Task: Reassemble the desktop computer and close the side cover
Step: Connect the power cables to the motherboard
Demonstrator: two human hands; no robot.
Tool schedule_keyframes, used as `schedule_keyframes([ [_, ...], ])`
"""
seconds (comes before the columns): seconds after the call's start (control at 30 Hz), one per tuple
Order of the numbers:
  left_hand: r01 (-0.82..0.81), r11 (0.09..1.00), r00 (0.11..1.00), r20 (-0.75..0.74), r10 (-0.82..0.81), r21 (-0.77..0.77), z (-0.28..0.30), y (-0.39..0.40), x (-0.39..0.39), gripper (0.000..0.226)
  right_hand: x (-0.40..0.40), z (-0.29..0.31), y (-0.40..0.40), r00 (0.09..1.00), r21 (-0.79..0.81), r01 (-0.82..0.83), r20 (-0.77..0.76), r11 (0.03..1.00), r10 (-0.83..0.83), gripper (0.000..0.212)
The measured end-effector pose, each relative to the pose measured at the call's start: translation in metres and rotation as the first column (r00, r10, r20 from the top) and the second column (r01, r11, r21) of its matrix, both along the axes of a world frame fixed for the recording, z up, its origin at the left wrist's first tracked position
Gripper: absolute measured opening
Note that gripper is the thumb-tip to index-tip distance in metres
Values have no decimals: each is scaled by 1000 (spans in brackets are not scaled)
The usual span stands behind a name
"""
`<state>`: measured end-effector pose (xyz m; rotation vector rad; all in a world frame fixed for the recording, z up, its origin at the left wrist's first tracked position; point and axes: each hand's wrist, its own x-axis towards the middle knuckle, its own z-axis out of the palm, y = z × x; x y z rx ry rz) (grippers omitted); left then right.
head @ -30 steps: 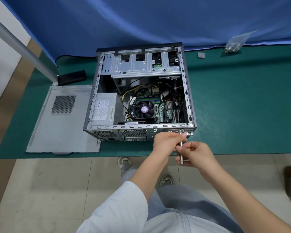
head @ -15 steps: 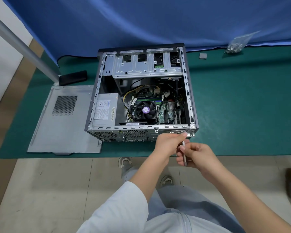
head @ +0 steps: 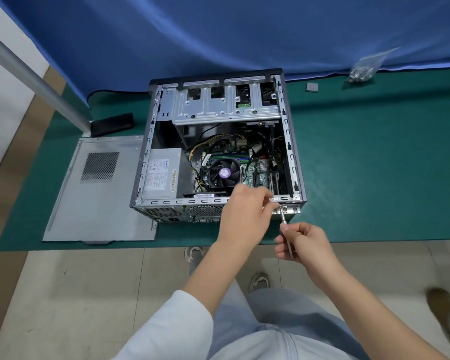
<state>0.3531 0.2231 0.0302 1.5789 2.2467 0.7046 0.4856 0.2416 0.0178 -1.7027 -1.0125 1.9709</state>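
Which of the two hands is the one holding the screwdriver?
The right hand grips the thin metal screwdriver, its tip at the computer case rear corner. The left hand only pinches something small at that corner bracket.

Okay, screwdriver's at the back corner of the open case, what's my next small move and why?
Probably keep turning the thin silver screwdriver in the right hand to seat the screw: its tip meets the open grey computer case rear bracket, which the left hand pinches steady.

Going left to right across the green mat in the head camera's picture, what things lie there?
Side cover → open computer case → small grey square pad → clear bag of screws.
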Motion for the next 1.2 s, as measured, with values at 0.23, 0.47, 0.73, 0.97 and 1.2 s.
schedule_keyframes([
  [0.23, 344, 934, 935, -54, -350, -102, -11, 17, -21, 35, -5, -5, -9, 993, -86, 64, -96, 994, -72, 23],
  [0.47, 279, 958, 960, 9, -279, -66, -12, 16, -18, 29, -10, -8, -16, 961, -128, 212, -150, 969, -231, 19],
  [0.73, 244, 970, 969, 48, -243, -18, -15, 14, -17, 27, -14, -8, -15, 950, -184, 220, -185, 958, -254, 29],
  [0.97, 201, 979, 979, 26, -201, 18, -17, 13, -16, 28, -11, -11, -16, 948, -123, 275, -127, 953, -290, 17],
  [1.2, 197, 980, 980, 25, -197, -4, -16, 12, -17, 28, -18, -10, -16, 950, -149, 248, -158, 957, -270, 29],
])
